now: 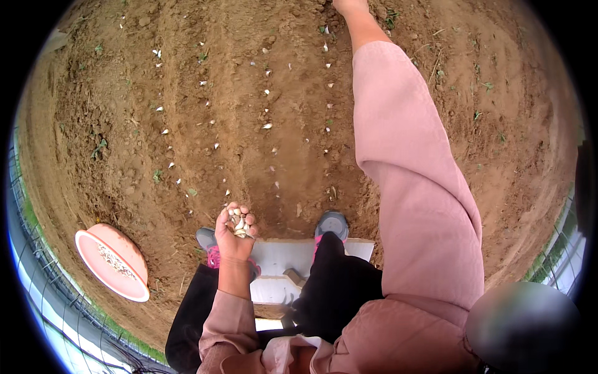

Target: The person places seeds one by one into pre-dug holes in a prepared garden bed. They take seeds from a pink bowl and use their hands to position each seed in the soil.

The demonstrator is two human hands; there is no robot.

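Observation:
My left hand [232, 248] is turned palm up near my feet, its fingers curled round a small heap of garlic cloves [240, 225]. Far ahead, my right hand [350, 5] reaches down to the soil at the top edge of the view. Its fingers are mostly cut off there, so I cannot see what they hold. Close by it, a garlic clove [326, 30] lies in the rightmost row. More pale cloves, such as one clove [267, 126] in a middle row, lie spaced out in several rows running away from me.
To the left, a pink basin [138, 252] with more cloves inside rests tilted on the brown soil [430, 93]. My grey and pink shoes [333, 222] stand at a white board [274, 257]. A wire fence [53, 299] runs along the lower left rim.

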